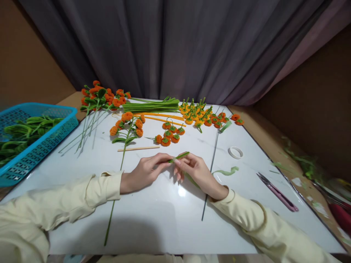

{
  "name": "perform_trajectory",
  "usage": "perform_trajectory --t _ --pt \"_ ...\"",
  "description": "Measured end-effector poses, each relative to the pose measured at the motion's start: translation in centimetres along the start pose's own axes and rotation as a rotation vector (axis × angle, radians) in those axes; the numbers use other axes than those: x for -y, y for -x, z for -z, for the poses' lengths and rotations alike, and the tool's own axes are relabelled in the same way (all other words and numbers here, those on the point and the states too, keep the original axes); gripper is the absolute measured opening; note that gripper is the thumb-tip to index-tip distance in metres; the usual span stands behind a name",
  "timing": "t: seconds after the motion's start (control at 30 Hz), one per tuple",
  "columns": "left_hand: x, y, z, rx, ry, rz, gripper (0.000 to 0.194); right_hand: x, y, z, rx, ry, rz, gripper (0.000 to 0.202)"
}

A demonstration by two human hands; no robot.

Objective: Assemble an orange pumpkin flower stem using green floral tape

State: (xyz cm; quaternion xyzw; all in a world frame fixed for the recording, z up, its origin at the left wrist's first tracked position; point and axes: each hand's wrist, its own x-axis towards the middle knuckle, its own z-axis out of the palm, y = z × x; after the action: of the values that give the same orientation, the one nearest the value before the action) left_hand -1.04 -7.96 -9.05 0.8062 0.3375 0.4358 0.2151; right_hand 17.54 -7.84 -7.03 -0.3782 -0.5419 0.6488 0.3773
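In the middle of the table, my left hand (149, 170) and my right hand (197, 173) meet with fingers pinched on a short green strip (183, 155), which looks like a chenille leaf. Its lower end is hidden by the fingers. A length of pale green tape (227, 171) lies by my right wrist, and a thin dark wire (214, 149) runs beneath that hand. Left of my hands lies a stem with orange chenille flowers (127, 117) and green leaves, passing under my left forearm. A thin wooden stick (138, 148) rests across it.
Orange flower heads (166, 140), yellow flower heads (192, 113) and green chenille stems (150, 106) lie farther back. A blue basket (41, 142) of green leaves stands left, beside finished-looking orange flowers (101, 93). Right are a white tape ring (236, 152) and pink-handled snips (278, 193).
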Motion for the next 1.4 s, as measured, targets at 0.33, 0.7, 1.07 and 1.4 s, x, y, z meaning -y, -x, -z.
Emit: perform_trajectory --t 0.33,0.7,1.07,1.4 --pt "-0.01 0.01 0.1 0.038 0.065 0.014 0.018 -0.85 -0.22 0.51 0.122 0.033 0.069 0.026" --pt "-0.11 -0.12 0.1 -0.007 0.089 -0.028 0.018 -0.29 0.16 0.42 0.122 0.127 0.109 0.025" --pt "-0.04 -0.34 0.31 -0.02 -0.028 -0.148 0.015 -0.67 0.17 0.45 0.14 0.129 0.138 0.023" --pt "0.13 -0.45 0.43 0.047 0.006 -0.138 0.013 -0.96 0.1 0.6 0.129 0.162 0.176 0.021"
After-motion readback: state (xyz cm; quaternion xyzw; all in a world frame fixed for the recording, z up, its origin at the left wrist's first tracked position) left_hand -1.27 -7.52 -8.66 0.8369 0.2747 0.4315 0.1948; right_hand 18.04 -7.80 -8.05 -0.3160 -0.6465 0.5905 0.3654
